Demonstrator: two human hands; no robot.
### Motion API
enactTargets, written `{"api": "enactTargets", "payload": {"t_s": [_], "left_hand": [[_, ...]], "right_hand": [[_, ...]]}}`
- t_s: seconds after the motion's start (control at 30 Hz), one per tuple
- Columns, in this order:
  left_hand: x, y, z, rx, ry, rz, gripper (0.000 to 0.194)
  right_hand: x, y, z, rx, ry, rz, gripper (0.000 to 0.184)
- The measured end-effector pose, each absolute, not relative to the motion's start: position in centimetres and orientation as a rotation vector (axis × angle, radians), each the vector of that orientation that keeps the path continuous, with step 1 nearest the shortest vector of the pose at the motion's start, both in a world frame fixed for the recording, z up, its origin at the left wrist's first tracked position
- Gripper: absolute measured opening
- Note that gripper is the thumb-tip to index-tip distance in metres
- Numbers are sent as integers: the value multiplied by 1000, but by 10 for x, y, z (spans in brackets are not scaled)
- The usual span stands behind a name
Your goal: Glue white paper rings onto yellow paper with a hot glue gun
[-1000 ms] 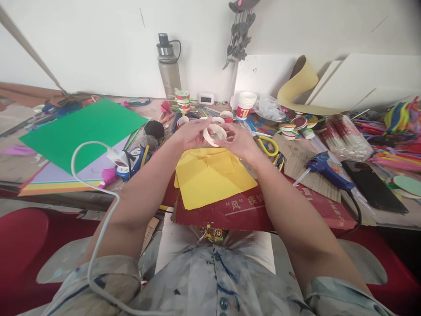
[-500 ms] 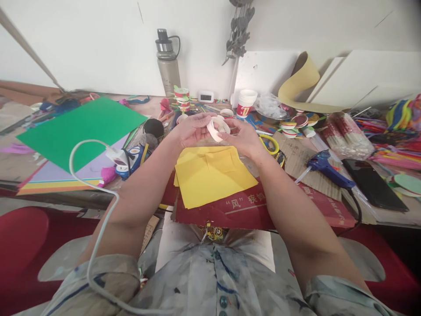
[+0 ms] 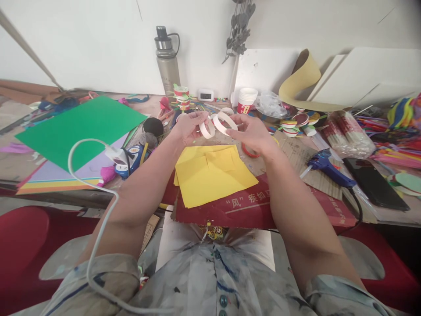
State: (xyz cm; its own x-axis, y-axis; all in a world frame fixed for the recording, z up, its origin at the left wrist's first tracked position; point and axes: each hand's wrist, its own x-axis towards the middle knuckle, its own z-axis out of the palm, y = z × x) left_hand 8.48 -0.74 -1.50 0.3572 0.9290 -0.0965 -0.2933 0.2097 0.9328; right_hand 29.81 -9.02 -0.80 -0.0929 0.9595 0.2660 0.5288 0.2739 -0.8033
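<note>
My left hand (image 3: 189,127) is closed on a narrow white paper ring (image 3: 207,134), pinched between thumb and fingers. A larger white paper ring (image 3: 220,126) is gripped at its right side by my right hand (image 3: 252,131). The two rings are held side by side above the far edge of some yellow paper sheets (image 3: 213,182), which lie on a red printed cardboard (image 3: 204,217). A red loop (image 3: 250,152) lies on the table just under my right hand. Another pale ring (image 3: 226,110) is partly hidden behind the larger one.
To the left lie a green sheet (image 3: 82,131) and a blue-and-white power socket (image 3: 126,164) with a white cable. A blue glue gun (image 3: 332,169) and a black phone (image 3: 375,184) lie right. Behind stand a bottle (image 3: 167,66) and stacked paper cups (image 3: 246,101).
The rings were together between my hands; now each hand holds one, apart. My right hand has shifted right, covering most of the yellow scissors handle and leaving a red loop visible.
</note>
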Motion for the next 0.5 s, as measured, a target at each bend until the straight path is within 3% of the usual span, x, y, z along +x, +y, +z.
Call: {"api": "enactTargets", "payload": {"t_s": [0.17, 0.33, 0.5], "left_hand": [[78, 5, -19, 894, 824, 1073, 24], [76, 9, -19, 875, 776, 1091, 24], [77, 5, -16, 883, 784, 1088, 24]], "right_hand": [[315, -101, 7, -1427, -2196, 837, 46], [307, -99, -1, -1457, -2561, 643, 49], [303, -94, -11, -1465, -2623, 675, 57]]}}
